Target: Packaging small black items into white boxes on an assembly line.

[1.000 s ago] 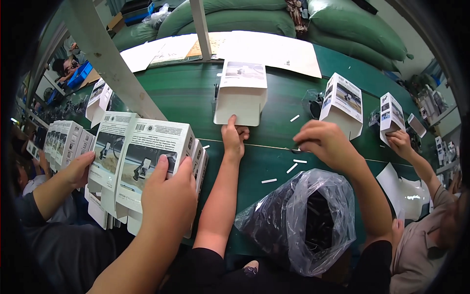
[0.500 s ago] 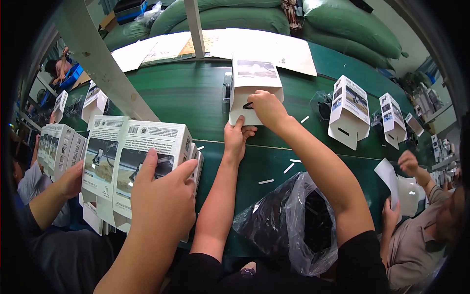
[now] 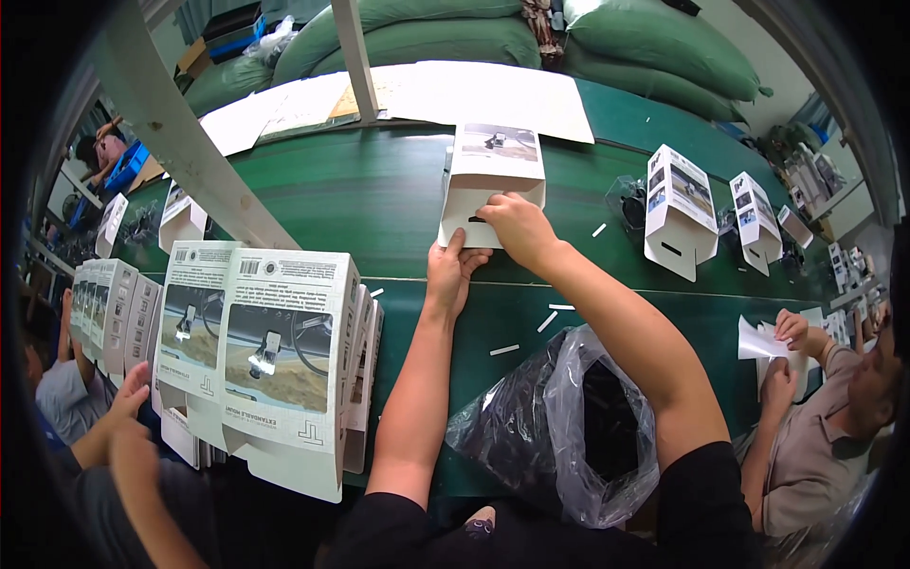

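Note:
A white box with a printed photo panel stands on the green table in front of me, its open flap towards me. My left hand is closed on the flap's lower edge, thumb on top and fingers beneath. The fingers of my right hand are pinched together on a small black strip against the flap; they partly cover it. By my right arm lies a clear plastic bag holding dark pieces, which I cannot make out singly.
Grouped white boxes stand at my left, a co-worker's hands beside them. Other flapped boxes stand to the right. White slips lie on the green table. A slanted post rises at left; another co-worker handles white sheet material.
The black strip, tilted before, now lies flatter against the flap under my right fingers. The left co-worker's hands have come off the grouped boxes. The right co-worker's hands have come together on the white sheet.

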Tool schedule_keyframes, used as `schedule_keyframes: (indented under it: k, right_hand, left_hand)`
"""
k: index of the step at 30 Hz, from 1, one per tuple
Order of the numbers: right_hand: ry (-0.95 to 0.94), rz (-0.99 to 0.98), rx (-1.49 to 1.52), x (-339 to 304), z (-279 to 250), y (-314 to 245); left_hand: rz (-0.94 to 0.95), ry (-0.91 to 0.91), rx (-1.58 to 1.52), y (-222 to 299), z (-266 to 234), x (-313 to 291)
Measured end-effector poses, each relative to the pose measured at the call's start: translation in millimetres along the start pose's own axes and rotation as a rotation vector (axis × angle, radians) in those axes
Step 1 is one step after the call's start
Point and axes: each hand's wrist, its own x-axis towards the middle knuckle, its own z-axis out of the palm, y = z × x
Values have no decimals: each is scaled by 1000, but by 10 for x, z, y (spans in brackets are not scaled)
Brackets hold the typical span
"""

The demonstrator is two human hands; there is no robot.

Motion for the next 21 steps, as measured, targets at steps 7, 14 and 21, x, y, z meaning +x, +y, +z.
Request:
schedule_keyframes:
  k: [7, 14, 21]
  right_hand:
    - [-122, -71, -166, -159, -157, -143]
    - [-43, 12, -389, -356, -158, -71]
    - [-50, -16, -466, -551, -137, 179]
  left_hand:
    - [-11, -38, 27, -18, -33, 31]
    - [-140, -217, 13, -5, 69, 21]
    - [-240, -285, 80, -95, 153, 10]
